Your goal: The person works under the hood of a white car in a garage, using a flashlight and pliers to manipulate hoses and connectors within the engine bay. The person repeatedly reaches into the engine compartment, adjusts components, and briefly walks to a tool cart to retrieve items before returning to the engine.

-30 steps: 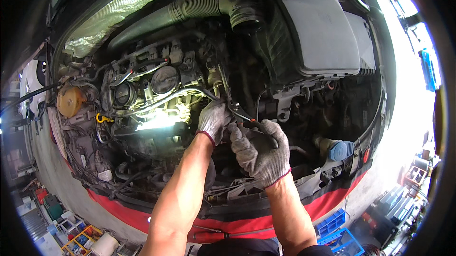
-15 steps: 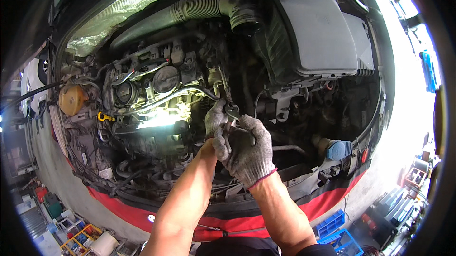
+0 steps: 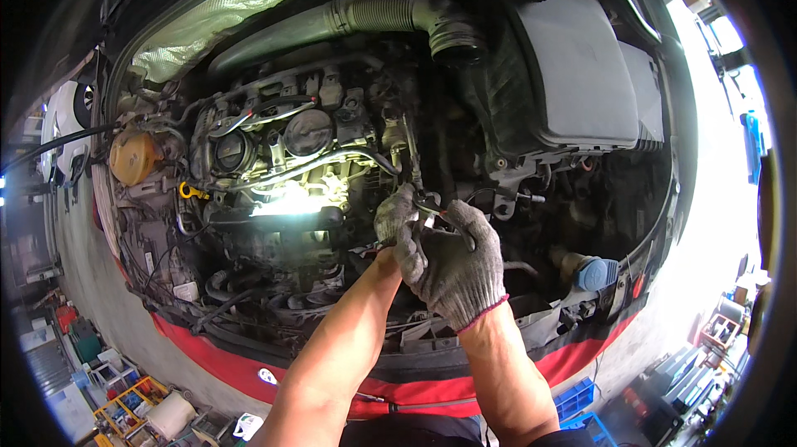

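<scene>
At the middle of the engine bay, the gloved left hand (image 3: 397, 216) and right hand (image 3: 457, 264) meet around a small tool (image 3: 429, 208). The right hand's thumb and fingers are curled on the tool's dark handle; the left hand is bent in beside its far end, fingertips partly hidden, so I cannot tell whether it grips anything. The tool sits just right of the engine (image 3: 290, 136), near the right end of a pale tube (image 3: 332, 158) — a tight side to work against. Beyond the hands, a dark gap (image 3: 447, 144) runs far between engine and airbox (image 3: 581, 73). A bracket (image 3: 503, 200) hangs at the airbox's near edge, apart from the right hand. Rightward, the bay widens into a shadowy hollow reaching toward a blue cap (image 3: 598, 273). Farther off, a duct (image 3: 382, 12) arches, its open end beside the airbox — and along the near edge, both forearms cross a red cover (image 3: 216, 361).
</scene>
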`<state>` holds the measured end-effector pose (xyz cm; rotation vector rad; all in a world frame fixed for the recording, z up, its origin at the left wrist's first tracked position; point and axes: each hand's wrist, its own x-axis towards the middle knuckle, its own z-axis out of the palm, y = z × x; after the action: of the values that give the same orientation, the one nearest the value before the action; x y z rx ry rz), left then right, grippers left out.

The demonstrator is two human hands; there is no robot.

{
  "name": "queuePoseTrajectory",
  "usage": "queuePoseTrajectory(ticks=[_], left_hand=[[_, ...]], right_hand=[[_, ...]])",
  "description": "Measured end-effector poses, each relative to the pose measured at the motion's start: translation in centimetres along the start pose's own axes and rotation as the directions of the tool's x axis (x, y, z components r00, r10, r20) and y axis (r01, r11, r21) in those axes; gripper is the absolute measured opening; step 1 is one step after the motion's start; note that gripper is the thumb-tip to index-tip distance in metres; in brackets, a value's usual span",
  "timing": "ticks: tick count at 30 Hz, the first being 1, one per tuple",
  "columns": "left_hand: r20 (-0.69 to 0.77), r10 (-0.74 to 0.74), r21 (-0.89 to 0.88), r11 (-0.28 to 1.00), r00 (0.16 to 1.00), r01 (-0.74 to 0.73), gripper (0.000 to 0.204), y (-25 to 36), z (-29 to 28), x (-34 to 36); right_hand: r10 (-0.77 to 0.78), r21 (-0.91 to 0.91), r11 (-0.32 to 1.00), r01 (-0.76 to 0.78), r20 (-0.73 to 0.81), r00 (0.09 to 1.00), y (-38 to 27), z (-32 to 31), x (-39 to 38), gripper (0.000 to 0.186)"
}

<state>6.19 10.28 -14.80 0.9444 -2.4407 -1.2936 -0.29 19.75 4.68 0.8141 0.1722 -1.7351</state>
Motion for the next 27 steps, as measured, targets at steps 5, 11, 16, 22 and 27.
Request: queuePoseTrajectory(ticks=[5,11,16,22,27], left_hand=[[0.026,-0.049,-0.288,0.956,0.998,0.054,0.034,-0.4,-1.2,0.1],[0.207,0.027,0.167,0.984,0.978,-0.063,0.027,-0.3,-1.6,1.1],[0.286,-0.280,0.043,0.959,0.916,0.279,0.038,5.1,-3.2,2.2],[-0.180,-0.374,0.296,0.861,0.910,0.413,0.055,6.7,-0.9,1.8],[-0.048,-0.224,0.168,0.959,0.973,0.229,0.031,5.6,-2.3,2.4]], right_hand=[[0.113,-0.218,0.970,-0.106,0.022,0.993,-1.0,-1.3,-0.5,0.047],[0.245,-0.393,0.899,-0.195,0.083,0.966,-3.3,-3.7,-2.8,0.045],[0.278,-0.532,0.801,-0.273,-0.073,0.958,-4.9,-7.6,-11.2,0.062],[-0.217,-0.834,-0.551,-0.035,0.103,0.971,-3.7,-8.6,-21.5,0.057],[-0.228,-0.489,-0.872,0.003,0.412,0.882,-3.8,-13.0,-23.6,0.059]])
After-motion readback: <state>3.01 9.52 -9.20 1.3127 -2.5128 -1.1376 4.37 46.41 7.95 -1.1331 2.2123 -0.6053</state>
